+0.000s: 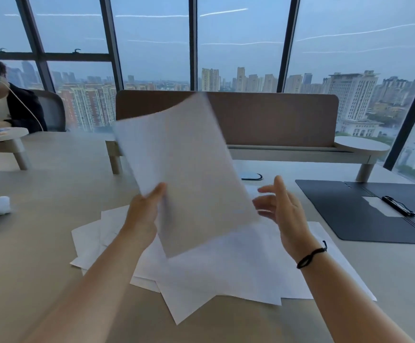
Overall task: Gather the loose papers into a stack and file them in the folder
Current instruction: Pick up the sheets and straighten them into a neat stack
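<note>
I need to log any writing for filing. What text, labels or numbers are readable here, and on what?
None can be read.
Held sheet in the left hand: blurred, looks blank.
Loose papers on the table: no legible print.
Open folder: its white label shows no readable text.

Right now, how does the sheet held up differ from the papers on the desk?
The held sheet is raised and tilted, pinched by the left hand; the papers lie flat on the desk. The sheet is blurred; the papers look sharp. The sheet is single; the papers overlap in a scattered pile. Both are plain white.
</note>
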Motion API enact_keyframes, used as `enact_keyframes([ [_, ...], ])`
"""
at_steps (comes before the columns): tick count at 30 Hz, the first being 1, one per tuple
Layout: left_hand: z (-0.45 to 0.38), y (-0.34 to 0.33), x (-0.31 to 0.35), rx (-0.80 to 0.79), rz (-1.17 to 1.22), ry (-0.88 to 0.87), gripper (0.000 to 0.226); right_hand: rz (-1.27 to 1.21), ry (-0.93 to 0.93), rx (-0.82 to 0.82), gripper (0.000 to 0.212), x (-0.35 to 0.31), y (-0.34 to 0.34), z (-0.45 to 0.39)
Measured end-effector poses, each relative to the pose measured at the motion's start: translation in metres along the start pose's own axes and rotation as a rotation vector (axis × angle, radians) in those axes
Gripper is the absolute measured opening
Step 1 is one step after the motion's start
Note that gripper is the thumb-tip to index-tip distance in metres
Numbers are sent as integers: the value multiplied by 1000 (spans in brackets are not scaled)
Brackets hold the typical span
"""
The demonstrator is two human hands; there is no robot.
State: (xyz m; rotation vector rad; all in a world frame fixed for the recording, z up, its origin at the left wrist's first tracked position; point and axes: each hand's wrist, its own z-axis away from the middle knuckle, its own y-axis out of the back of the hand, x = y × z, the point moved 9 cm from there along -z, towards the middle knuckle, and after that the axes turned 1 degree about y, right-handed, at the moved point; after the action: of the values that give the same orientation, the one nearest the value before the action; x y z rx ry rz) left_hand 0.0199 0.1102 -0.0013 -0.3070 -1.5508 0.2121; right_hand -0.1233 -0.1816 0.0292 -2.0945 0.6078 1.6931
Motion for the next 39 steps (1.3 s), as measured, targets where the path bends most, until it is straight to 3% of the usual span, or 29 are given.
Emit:
enact_keyframes([
  [2,-10,10,-25,6,177,120,19,310,-36,-21,60,29,0,-8],
  [5,-10,6,-64,-125,436,376,2,915,-74,-271,77,76,-18,-7],
  [6,-14,4,-73,-140,511,421,15,1062,-57,-328,89,84,-23,-6],
  [7,-17,1,-76,-161,548,444,22,1143,-29,-360,100,87,-27,-6],
  [10,-28,-1,-86,-159,564,466,5,1222,12,-393,118,88,-37,-14],
  [16,-29,-7,-91,-197,608,508,3,1362,52,-388,123,79,-51,-37],
  [17,-28,-10,-90,-216,613,507,8,1379,52,-385,121,79,-52,-42],
  [20,-27,-12,-85,-252,653,492,53,1369,11,-418,103,77,-54,-49],
  [23,-30,-10,-77,-252,689,437,68,1316,3,-488,81,75,-56,-49],
  [26,-32,-6,-72,-237,708,409,63,1152,67,-532,47,72,-58,-43],
  [29,-34,-4,-64,-257,762,382,82,1035,113,-372,37,55,-39,-48],
  [31,-36,1,-62,-252,762,357,87,930,54,-208,42,48,-14,-53],
  [33,-33,0,-58,-248,692,349,82,806,-111,-165,41,55,3,-51],
  [35,-31,5,-59,-203,540,335,52,744,-264,-279,34,66,2,-37],
  [37,-32,16,-60,-56,330,278,21,703,-361,-410,28,72,-8,-16],
  [39,-29,22,-57,55,243,242,26,710,-426,-474,30,70,-16,-2],
])
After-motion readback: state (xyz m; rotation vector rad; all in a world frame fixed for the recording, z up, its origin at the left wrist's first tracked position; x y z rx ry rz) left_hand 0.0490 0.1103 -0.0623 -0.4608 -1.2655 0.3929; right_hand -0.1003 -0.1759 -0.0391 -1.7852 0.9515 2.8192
